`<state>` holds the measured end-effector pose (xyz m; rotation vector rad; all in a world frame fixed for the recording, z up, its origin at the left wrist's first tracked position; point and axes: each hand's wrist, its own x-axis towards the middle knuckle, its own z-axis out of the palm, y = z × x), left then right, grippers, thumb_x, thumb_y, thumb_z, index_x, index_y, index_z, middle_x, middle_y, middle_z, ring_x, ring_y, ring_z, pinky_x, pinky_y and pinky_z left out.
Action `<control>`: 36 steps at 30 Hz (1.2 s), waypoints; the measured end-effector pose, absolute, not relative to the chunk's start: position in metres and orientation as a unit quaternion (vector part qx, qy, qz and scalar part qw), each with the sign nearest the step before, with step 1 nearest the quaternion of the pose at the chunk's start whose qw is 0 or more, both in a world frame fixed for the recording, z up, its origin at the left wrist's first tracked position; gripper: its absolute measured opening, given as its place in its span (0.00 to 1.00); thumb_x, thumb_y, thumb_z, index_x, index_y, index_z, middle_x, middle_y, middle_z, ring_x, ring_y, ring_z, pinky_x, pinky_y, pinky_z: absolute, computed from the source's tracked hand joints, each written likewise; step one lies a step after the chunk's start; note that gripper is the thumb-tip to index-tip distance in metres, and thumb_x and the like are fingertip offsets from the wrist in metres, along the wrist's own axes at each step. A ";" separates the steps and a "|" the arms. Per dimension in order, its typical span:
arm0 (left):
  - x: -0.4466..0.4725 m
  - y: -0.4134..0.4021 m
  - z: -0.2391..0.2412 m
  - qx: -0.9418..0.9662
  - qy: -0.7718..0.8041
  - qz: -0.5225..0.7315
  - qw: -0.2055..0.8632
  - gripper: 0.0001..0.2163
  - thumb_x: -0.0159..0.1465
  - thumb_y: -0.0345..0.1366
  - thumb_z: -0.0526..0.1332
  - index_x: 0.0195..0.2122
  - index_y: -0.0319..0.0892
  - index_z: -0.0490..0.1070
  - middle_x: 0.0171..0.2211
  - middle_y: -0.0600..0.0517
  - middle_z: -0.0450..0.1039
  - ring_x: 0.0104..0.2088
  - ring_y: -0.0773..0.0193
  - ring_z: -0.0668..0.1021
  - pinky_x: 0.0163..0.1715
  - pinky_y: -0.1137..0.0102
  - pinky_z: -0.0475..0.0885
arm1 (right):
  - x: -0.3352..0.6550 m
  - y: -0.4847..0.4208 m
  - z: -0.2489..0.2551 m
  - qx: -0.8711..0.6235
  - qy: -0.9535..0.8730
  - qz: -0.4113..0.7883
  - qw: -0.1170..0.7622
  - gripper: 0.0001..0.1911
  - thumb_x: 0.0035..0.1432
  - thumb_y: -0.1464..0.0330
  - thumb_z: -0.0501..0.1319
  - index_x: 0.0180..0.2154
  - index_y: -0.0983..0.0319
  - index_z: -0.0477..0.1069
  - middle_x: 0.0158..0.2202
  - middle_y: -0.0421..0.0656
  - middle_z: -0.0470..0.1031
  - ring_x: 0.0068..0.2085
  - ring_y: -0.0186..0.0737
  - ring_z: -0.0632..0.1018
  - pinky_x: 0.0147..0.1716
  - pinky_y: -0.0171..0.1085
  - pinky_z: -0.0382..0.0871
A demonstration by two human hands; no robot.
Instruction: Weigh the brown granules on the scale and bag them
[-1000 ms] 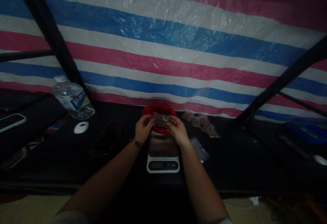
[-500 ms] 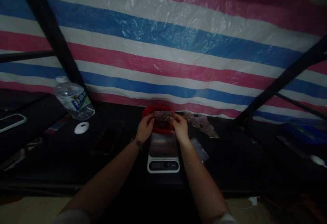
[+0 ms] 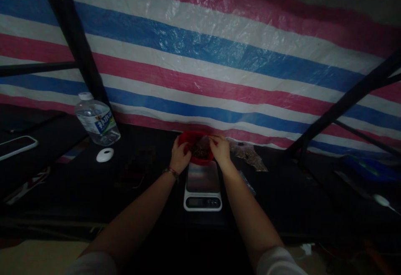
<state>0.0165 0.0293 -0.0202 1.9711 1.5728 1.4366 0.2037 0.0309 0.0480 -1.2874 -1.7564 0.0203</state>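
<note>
Both my hands reach to a red bowl (image 3: 189, 138) at the far edge of a dark table, just behind a small digital scale (image 3: 202, 185). Between them they hold a small clear bag (image 3: 201, 149) of brown bits over the bowl. My left hand (image 3: 179, 156) pinches the bag's left side. My right hand (image 3: 220, 149) pinches its right side. The scale's steel plate is bare.
Several filled clear bags (image 3: 247, 153) lie right of the bowl; another bag (image 3: 247, 183) lies beside the scale. A water bottle (image 3: 97, 120) and white cap (image 3: 105, 155) sit at the left, a phone (image 3: 17, 146) farther left. A striped tarp (image 3: 219, 57) hangs behind, with dark frame bars.
My hands have carried the small bag forward from above the scale to over the red bowl. The view has shifted slightly.
</note>
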 end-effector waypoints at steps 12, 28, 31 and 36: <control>0.016 0.030 -0.017 0.685 0.459 0.549 0.135 0.20 0.53 0.25 0.55 0.47 0.40 0.71 0.60 0.45 0.55 0.60 0.54 0.63 0.59 0.58 0.61 | 0.208 0.026 0.058 -0.539 -0.669 0.000 0.512 0.10 0.55 0.66 0.58 0.34 0.60 0.78 0.37 0.46 0.77 0.41 0.42 0.75 0.45 0.41 0.67; 0.027 0.000 0.000 0.692 0.290 0.532 0.392 0.28 0.59 0.38 0.59 0.60 0.41 0.54 0.38 0.46 0.75 0.36 0.60 0.79 0.37 0.66 0.74 | 0.214 -0.035 0.033 -0.482 -0.440 0.406 0.639 0.13 0.43 0.61 0.66 0.30 0.61 0.70 0.26 0.37 0.71 0.26 0.32 0.71 0.27 0.33 0.69; 0.034 -0.002 -0.002 0.640 0.277 0.550 0.459 0.30 0.58 0.38 0.61 0.60 0.40 0.53 0.30 0.51 0.74 0.28 0.66 0.77 0.29 0.71 0.73 | 0.213 -0.046 0.027 -0.480 -0.460 0.402 0.629 0.11 0.43 0.64 0.65 0.29 0.61 0.68 0.25 0.36 0.71 0.26 0.32 0.71 0.27 0.32 0.68; 0.037 -0.006 0.004 0.620 0.272 0.531 0.510 0.27 0.56 0.37 0.62 0.57 0.40 0.59 0.28 0.53 0.72 0.26 0.68 0.76 0.26 0.74 0.71 | 0.222 -0.055 0.022 -0.480 -0.474 0.443 0.591 0.13 0.47 0.62 0.63 0.35 0.60 0.72 0.28 0.38 0.74 0.27 0.35 0.73 0.28 0.33 0.67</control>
